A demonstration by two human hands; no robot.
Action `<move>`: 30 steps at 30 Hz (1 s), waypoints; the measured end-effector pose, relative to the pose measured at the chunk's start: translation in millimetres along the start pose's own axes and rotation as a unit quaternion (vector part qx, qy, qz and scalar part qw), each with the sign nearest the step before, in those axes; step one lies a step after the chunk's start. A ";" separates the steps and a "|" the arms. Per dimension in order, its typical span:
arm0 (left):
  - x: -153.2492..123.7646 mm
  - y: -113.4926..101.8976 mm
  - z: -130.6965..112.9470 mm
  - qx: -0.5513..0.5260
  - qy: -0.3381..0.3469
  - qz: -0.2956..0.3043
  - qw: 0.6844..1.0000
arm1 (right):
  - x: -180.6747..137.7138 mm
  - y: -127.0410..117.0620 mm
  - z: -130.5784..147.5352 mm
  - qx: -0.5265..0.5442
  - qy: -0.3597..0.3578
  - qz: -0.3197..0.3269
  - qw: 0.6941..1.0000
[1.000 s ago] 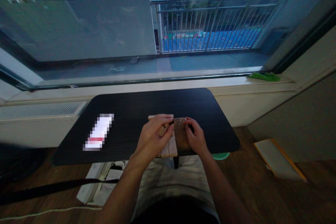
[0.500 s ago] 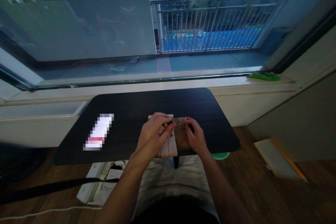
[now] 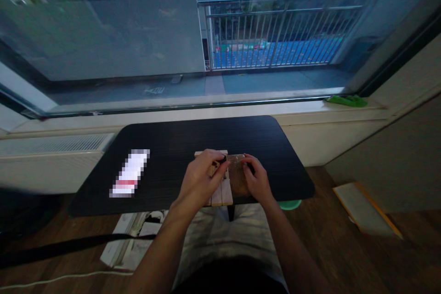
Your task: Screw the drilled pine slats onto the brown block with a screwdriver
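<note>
Centrally, pale slatted wooden board (image 3: 222,194).

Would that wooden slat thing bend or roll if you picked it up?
Probably stiff: the wooden slat board looks like straight strips side by side. It lies flat on the table, so it likely won't roll. Small beside the left hand, so probably light.

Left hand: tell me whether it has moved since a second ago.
No. The left hand stays on the wooden block near the front edge of the black table; only its fingertips shift slightly.
</note>
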State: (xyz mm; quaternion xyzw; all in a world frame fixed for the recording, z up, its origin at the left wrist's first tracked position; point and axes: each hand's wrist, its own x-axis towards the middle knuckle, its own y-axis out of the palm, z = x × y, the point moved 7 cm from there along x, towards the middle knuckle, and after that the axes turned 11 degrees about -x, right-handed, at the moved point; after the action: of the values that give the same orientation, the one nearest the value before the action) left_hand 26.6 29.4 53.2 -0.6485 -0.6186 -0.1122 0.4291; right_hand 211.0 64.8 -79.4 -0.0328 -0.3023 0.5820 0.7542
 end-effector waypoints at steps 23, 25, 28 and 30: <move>2.1 0.5 -6.2 -0.028 0.024 0.001 0.999 | 0.1 -0.7 1.3 -0.005 -0.001 0.003 1.000; 3.0 -0.6 -7.5 -0.028 0.030 -0.001 0.999 | 0.2 -0.3 0.8 -0.005 -0.001 0.003 1.000; 3.6 -2.3 -9.0 -0.023 0.044 -0.012 0.999 | 0.3 0.2 -0.8 -0.001 0.002 -0.001 1.000; 3.4 -2.7 -8.9 -0.016 0.049 -0.018 0.999 | 0.3 0.7 -1.8 0.003 0.006 -0.001 1.000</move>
State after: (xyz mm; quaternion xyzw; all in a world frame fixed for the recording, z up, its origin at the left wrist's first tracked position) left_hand 28.3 25.2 62.0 -0.6381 -0.6067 -0.1614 0.4459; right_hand 211.4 65.9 -81.0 -0.0340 -0.2962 0.5819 0.7566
